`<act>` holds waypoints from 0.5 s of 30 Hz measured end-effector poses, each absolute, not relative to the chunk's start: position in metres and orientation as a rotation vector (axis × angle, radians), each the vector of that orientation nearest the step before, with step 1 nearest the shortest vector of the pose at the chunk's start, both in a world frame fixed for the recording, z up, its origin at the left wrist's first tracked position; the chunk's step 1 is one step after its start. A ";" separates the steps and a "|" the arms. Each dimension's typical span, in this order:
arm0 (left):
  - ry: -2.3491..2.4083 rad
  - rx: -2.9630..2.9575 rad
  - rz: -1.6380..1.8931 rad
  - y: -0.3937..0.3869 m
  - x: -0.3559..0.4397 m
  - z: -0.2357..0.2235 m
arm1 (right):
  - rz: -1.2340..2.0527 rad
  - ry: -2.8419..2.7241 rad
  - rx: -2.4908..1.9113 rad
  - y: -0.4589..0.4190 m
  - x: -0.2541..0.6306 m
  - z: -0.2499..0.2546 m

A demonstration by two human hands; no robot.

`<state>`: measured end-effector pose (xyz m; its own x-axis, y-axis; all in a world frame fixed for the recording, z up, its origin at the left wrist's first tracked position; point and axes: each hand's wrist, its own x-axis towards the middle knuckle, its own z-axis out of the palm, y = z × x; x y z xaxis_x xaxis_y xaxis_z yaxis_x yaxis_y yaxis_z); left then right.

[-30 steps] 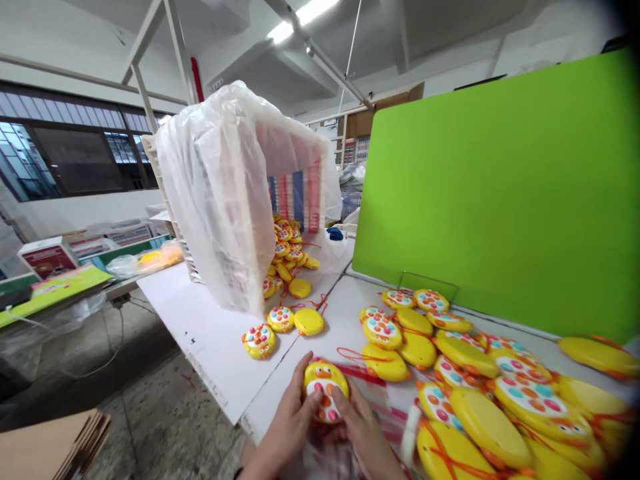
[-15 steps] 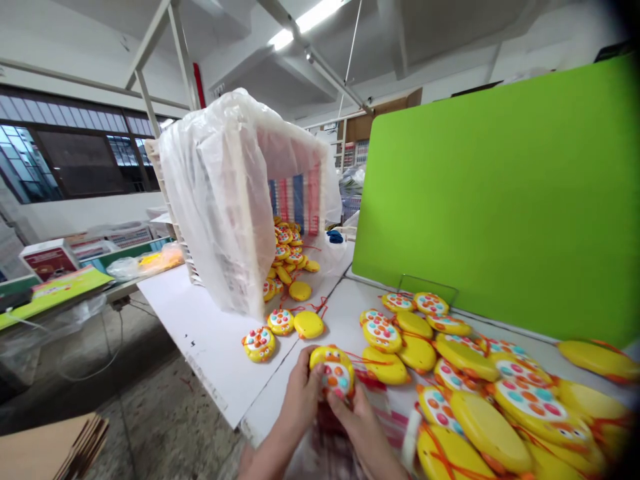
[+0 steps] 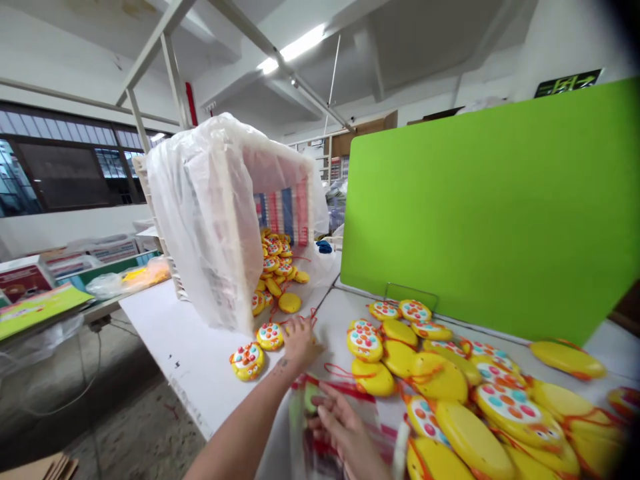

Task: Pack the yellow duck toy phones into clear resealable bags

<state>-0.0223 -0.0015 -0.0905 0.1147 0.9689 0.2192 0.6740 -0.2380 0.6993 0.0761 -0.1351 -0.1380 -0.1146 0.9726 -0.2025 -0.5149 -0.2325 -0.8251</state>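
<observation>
My left hand (image 3: 301, 343) reaches forward onto a yellow toy lying by the crate's mouth. Its fingers curl over the toy and hide most of it. Just left of that hand are two face-up yellow animal toys, one nearer (image 3: 247, 361) and one farther (image 3: 270, 336), each with a white panel of coloured dots. My right hand (image 3: 343, 430) hovers near the table's front edge with its fingers apart and loosely bent, nothing plainly in them. Under it is a clear plastic bag (image 3: 373, 407) with red markings. A heap of the same toys (image 3: 440, 377) lies to the right.
A crate (image 3: 200, 220) draped in translucent plastic lies on its side, with more toys (image 3: 273, 267) spilling from it. A large green board (image 3: 480, 200) stands behind the heap beside a thin wire stand (image 3: 413, 293). Orange-red cords trail from the toys. Flattened cardboard (image 3: 43, 467) is at lower left.
The toy held in both hands has left them, and a back-up toy now lies on top of the heap. My left hand has moved forward to another toy; my right hand has opened.
</observation>
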 end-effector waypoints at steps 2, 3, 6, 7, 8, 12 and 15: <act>1.602 1.945 0.937 0.003 -0.041 -0.101 | 1.620 -0.716 -0.907 -0.134 0.076 -0.138; 1.592 1.930 0.950 0.003 -0.049 -0.103 | 1.617 -0.718 -0.904 -0.134 0.076 -0.138; 1.543 1.852 1.008 -0.002 -0.061 -0.100 | 1.619 -0.707 -0.908 -0.134 0.077 -0.138; 1.526 1.813 1.036 -0.007 -0.062 -0.097 | 1.622 -0.691 -0.918 -0.134 0.077 -0.138; 1.512 1.768 1.067 -0.014 -0.062 -0.095 | 1.623 -0.668 -0.929 -0.134 0.076 -0.137; 1.418 1.498 1.220 -0.061 -0.052 -0.091 | 1.621 -0.607 -0.934 -0.137 0.075 -0.134; 1.031 1.013 1.241 -0.103 -0.043 -0.093 | 1.612 -0.605 -0.899 -0.140 0.075 -0.133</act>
<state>-0.0428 -0.1034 -0.0933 0.0474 0.9976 -0.0514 -0.2332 0.0610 0.9705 0.0750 -0.1398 -0.1334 -0.0711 0.9698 -0.2334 -0.5771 -0.2309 -0.7834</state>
